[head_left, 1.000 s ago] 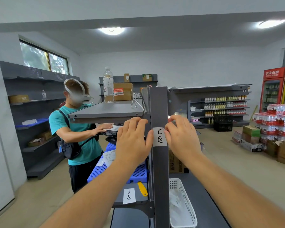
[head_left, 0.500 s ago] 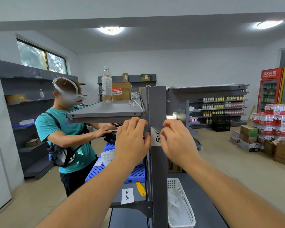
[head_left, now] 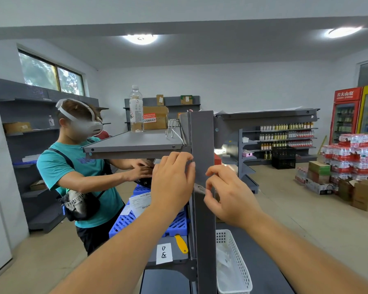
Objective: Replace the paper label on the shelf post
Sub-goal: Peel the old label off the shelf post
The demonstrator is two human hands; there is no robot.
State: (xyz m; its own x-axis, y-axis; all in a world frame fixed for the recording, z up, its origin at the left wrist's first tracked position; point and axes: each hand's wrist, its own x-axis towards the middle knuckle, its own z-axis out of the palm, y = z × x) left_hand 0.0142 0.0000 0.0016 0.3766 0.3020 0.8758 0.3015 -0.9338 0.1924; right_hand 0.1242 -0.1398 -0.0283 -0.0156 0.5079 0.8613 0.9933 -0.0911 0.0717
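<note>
The grey shelf post (head_left: 202, 134) stands straight ahead. Its white paper label (head_left: 200, 188) is mostly peeled away and shows only as a thin curled sliver at the post's front. My right hand (head_left: 227, 194) pinches that sliver between thumb and forefinger, just right of the post. My left hand (head_left: 172, 183) curls against the post's left edge at the same height, fingertips touching the metal. A second label (head_left: 164, 254) with handwritten marks lies on the lower shelf to the left.
A yellow-handled scraper (head_left: 181, 244) lies beside the second label. A white mesh basket (head_left: 241, 264) sits low right of the post, a blue crate (head_left: 179, 227) low left. A water bottle (head_left: 136, 109) stands on the upper shelf (head_left: 132, 145). A person (head_left: 81, 170) in a teal shirt works at left.
The label lay flat on the post a second ago; my right hand has pulled it off the face and moved lower. The view has moved closer to the post.
</note>
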